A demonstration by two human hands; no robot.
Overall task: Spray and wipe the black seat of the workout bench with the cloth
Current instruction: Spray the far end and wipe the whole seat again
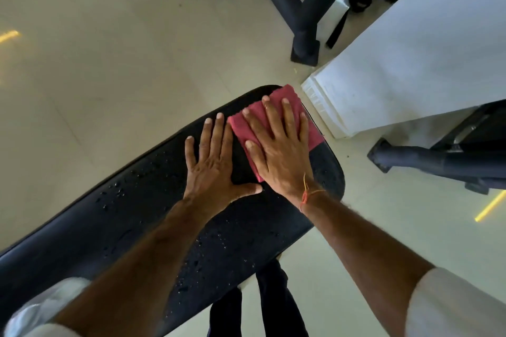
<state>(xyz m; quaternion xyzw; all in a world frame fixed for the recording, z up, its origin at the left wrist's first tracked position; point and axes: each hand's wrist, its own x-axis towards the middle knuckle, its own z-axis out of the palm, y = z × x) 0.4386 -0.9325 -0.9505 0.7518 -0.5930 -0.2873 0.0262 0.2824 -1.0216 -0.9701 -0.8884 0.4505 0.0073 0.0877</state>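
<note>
The black bench seat (131,208) runs from the lower left up to the middle of the view, and water droplets dot its surface. A folded pink cloth (247,122) lies at its far end. My right hand (279,145) presses flat on the cloth with straight, spread fingers. Just left of the cloth, my left hand (213,167) lies flat on the bare seat, fingers straight, its thumb pointing toward the right wrist. No spray bottle shows in this view.
A white wall corner (410,71) stands close to the seat's far right. Black machine frame legs (304,16) rise beyond the seat, and another black foot (427,159) lies at the right. Pale tiled floor (95,63) surrounds the bench.
</note>
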